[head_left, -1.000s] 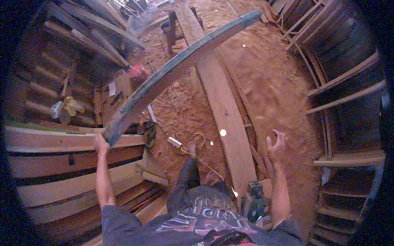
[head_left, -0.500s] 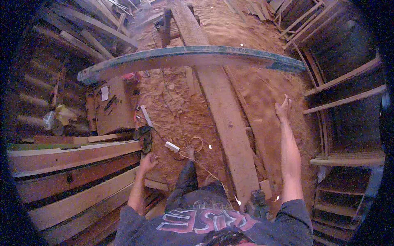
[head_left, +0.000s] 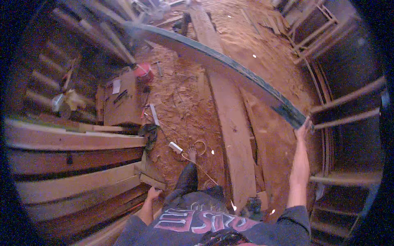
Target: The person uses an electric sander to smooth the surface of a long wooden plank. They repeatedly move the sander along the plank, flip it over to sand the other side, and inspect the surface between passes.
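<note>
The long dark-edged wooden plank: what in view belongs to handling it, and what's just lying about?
In use, it seems:
- long dark-edged wooden plank
- right hand, gripping its end

Apparently just lying about:
- red round container
- white oblong block
- pale narrow strip

Long plank (head_left: pixel 225 65), brown face, dark blue-green edge. Slants from far left to near right; far end blurred.

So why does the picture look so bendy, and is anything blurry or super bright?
In the head view, the fisheye lens likely makes the long plank look curved, and its upper-left end is hazy; also in the head view, corners fade to black, and white spots, probably light, stand out on the brown floor.
</note>
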